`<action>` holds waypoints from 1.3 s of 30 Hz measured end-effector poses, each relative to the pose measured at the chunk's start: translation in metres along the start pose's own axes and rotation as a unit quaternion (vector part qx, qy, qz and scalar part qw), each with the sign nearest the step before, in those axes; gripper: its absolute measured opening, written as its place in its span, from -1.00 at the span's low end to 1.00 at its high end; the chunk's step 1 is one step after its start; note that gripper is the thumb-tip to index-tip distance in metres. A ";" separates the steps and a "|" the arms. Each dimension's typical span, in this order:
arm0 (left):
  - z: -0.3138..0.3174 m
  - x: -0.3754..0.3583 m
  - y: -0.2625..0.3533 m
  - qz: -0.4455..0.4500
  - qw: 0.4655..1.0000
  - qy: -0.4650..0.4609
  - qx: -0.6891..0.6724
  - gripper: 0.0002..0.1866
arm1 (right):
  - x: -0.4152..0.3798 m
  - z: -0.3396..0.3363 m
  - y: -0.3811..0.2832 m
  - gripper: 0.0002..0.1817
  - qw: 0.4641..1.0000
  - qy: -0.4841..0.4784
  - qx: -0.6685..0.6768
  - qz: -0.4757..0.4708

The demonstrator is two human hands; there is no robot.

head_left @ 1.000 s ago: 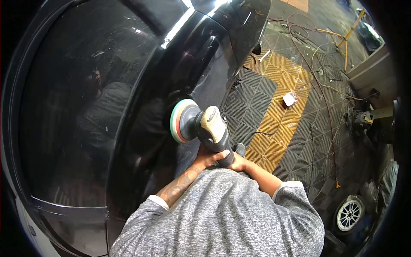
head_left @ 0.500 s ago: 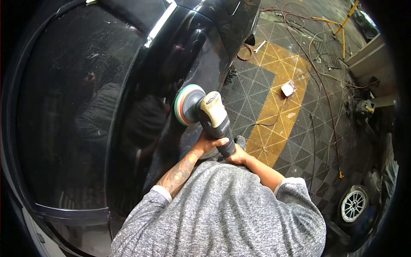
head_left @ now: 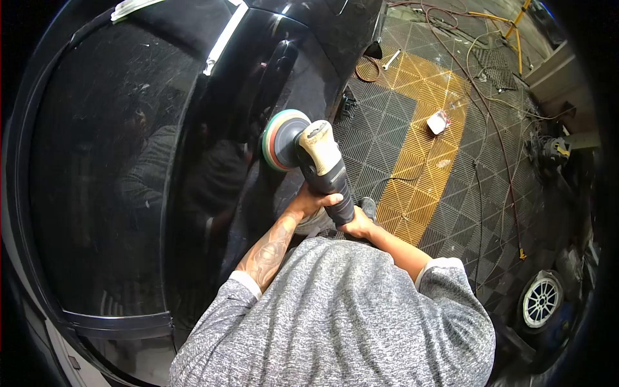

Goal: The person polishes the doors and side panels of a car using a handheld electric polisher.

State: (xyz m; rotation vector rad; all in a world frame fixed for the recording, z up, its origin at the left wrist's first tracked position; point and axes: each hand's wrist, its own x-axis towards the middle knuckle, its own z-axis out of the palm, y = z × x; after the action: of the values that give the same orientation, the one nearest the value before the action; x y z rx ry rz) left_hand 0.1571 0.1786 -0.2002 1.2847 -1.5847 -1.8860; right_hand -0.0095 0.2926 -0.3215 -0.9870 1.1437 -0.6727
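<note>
Both of my hands are wrapped around a car polisher [head_left: 322, 151] with a black body and a cream-coloured top. My left hand [head_left: 314, 198] grips the middle of its body, thumb over the top. Lower down, at the rear end of the handle, my right hand [head_left: 358, 223] is closed. The round backing pad [head_left: 284, 140], layered green, white and orange, faces the glossy black side of the car [head_left: 225, 148]. It appears to touch the panel. Strips of white masking tape [head_left: 225, 39] run along the trim farther up the car.
Interlocking grey and yellow floor tiles [head_left: 412, 180] lie to the right. On them are a white container [head_left: 438, 122], a wrench [head_left: 391, 59] and long hoses [head_left: 490, 122]. A wheel [head_left: 541, 302] lies at the lower right, below a dark machine [head_left: 554, 149].
The polisher and both hands have shifted slightly up in the view, with the pad still against the car's side. My head view has moved a little too. Both grips are unchanged.
</note>
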 end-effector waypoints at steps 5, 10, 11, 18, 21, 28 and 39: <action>-0.001 0.004 0.001 0.035 0.999 0.000 -0.015 -0.37 | 0.007 0.006 0.010 -0.51 0.998 0.004 0.040 -0.040; -0.001 0.002 0.009 0.000 0.998 -0.020 -0.061 -0.24 | 0.010 0.006 0.009 -0.50 0.999 -0.005 0.019 -0.042; -0.001 0.001 0.010 -0.001 0.998 -0.020 -0.061 -0.24 | 0.009 0.007 0.008 -0.50 0.999 -0.005 0.020 -0.042; 0.000 -0.003 0.017 0.023 0.999 -0.022 -0.024 -0.29 | 0.004 0.004 -0.003 -0.41 0.999 -0.020 0.011 -0.027; 0.005 -0.009 0.021 0.039 0.999 0.001 0.002 -0.33 | 0.007 0.002 0.001 -0.39 0.999 -0.037 0.014 -0.025; 0.003 -0.013 0.015 0.017 0.999 0.024 -0.028 -0.27 | 0.016 0.013 0.016 -0.35 0.994 -0.076 0.061 -0.056; -0.002 -0.002 0.026 -0.007 0.999 -0.023 -0.021 -0.24 | 0.007 0.015 -0.003 -0.38 0.997 -0.031 0.056 -0.043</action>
State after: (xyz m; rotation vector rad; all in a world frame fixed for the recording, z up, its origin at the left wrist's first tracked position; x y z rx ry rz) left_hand 0.1526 0.1704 -0.1754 1.2465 -1.5538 -1.9605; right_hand 0.0068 0.2898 -0.3205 -0.9591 1.0031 -0.7616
